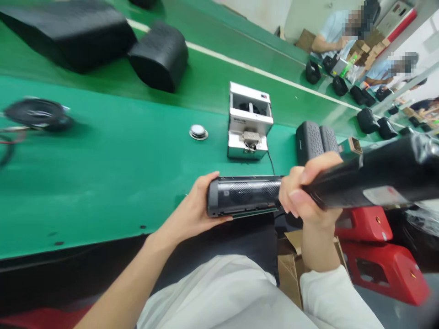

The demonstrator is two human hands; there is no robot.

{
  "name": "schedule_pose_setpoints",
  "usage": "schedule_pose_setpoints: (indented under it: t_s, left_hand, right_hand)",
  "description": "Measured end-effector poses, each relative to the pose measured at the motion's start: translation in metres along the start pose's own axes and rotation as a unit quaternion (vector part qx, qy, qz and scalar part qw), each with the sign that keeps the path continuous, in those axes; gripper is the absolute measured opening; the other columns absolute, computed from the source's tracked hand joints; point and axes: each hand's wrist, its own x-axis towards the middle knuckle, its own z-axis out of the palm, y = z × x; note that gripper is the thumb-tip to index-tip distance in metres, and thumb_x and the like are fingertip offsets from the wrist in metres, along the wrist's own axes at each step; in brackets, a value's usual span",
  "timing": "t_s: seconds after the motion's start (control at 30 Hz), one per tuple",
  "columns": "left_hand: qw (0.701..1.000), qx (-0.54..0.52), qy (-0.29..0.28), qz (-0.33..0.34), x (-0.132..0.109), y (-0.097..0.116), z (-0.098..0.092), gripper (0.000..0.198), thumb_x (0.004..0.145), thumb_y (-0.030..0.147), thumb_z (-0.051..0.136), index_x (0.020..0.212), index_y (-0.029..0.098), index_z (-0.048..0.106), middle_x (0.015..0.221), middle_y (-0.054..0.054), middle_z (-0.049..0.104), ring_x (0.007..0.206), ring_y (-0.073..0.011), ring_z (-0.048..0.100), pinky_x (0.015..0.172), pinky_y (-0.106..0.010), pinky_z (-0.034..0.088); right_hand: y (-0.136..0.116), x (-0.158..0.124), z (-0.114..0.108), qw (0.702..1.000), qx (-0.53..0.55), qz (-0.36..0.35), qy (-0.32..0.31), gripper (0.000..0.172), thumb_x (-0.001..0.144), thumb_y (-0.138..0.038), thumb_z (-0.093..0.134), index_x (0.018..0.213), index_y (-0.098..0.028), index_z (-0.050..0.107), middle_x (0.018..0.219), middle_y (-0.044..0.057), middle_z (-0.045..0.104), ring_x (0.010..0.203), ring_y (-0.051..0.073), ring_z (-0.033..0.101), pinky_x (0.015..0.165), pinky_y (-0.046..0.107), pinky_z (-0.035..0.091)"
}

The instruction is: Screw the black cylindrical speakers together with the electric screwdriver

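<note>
My left hand cups the near end of a long black speaker housing, held over the front edge of the green table. My right hand is closed around a thick black cylindrical tool that runs off to the right, its tip end meeting the far end of the housing. The housing has a shiny patterned face and lies level between both hands.
A white dispenser machine stands on the table with a cable. A small silver disc, a loose speaker driver, black speaker shells and grilled speakers lie around. Red stools and a cardboard box sit below. Other people work at the back right.
</note>
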Motion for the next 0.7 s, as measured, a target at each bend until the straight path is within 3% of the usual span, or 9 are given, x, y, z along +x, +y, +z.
schedule_pose_setpoints:
  t_s: [0.1, 0.3, 0.4, 0.57, 0.63, 0.7]
  left_hand:
    - [1.0, -0.001, -0.011, -0.004, 0.003, 0.003, 0.0, 0.107, 0.09, 0.044, 0.091, 0.171, 0.031, 0.022, 0.166, -0.018, 0.049, 0.153, -0.0412, 0.06, 0.129, -0.062, 0.052]
    - [1.0, -0.008, -0.006, -0.013, 0.005, 0.006, -0.001, 0.106, 0.088, 0.041, 0.093, 0.17, 0.033, 0.027, 0.163, -0.017, 0.052, 0.15, -0.0407, 0.062, 0.126, -0.062, 0.054]
    - [1.0, -0.018, 0.0, -0.02, 0.005, 0.006, 0.0, 0.103, 0.089, 0.043, 0.091, 0.169, 0.033, 0.028, 0.161, -0.016, 0.052, 0.147, -0.0397, 0.064, 0.124, -0.06, 0.056]
    - [1.0, -0.021, 0.002, -0.018, 0.003, 0.006, 0.001, 0.102, 0.088, 0.039, 0.092, 0.168, 0.034, 0.028, 0.161, -0.014, 0.051, 0.146, -0.0385, 0.065, 0.122, -0.057, 0.058]
    - [1.0, -0.018, 0.004, -0.017, 0.002, 0.006, 0.001, 0.103, 0.088, 0.038, 0.092, 0.168, 0.034, 0.028, 0.16, -0.014, 0.052, 0.145, -0.0384, 0.066, 0.122, -0.057, 0.058]
    - [1.0, -0.013, 0.003, -0.018, 0.002, 0.006, 0.001, 0.103, 0.088, 0.037, 0.092, 0.168, 0.034, 0.028, 0.16, -0.014, 0.052, 0.145, -0.0386, 0.066, 0.122, -0.058, 0.058]
  right_hand:
    - [-0.003, -0.001, 0.001, 0.996, 0.062, -0.055, -0.034, 0.021, 0.101, -0.011, 0.073, 0.107, -0.027, 0.061, 0.066, -0.011, 0.046, 0.038, 0.005, 0.035, 0.039, 0.017, 0.04]
    - [0.001, -0.005, -0.002, 0.997, 0.058, -0.046, -0.007, 0.02, 0.102, -0.009, 0.072, 0.111, -0.027, 0.066, 0.068, -0.01, 0.049, 0.041, 0.006, 0.041, 0.041, 0.017, 0.042]
    - [-0.015, 0.0, -0.004, 0.998, 0.049, -0.028, 0.005, 0.027, 0.099, -0.01, 0.078, 0.117, -0.028, 0.07, 0.068, -0.009, 0.055, 0.044, 0.009, 0.049, 0.043, 0.021, 0.045]
    - [-0.062, 0.042, 0.008, 0.992, 0.021, -0.036, 0.121, 0.027, 0.085, -0.006, 0.08, 0.103, -0.024, 0.071, 0.059, -0.012, 0.054, 0.037, 0.008, 0.042, 0.037, 0.025, 0.037]
    - [-0.056, 0.067, 0.014, 0.984, 0.01, -0.087, 0.158, 0.025, 0.083, -0.006, 0.076, 0.096, -0.025, 0.067, 0.058, -0.013, 0.053, 0.039, 0.008, 0.043, 0.039, 0.026, 0.038]
    - [-0.029, 0.092, 0.017, 0.973, -0.015, -0.143, 0.182, 0.019, 0.09, -0.014, 0.075, 0.096, -0.027, 0.063, 0.059, -0.013, 0.051, 0.042, 0.01, 0.047, 0.042, 0.029, 0.04]
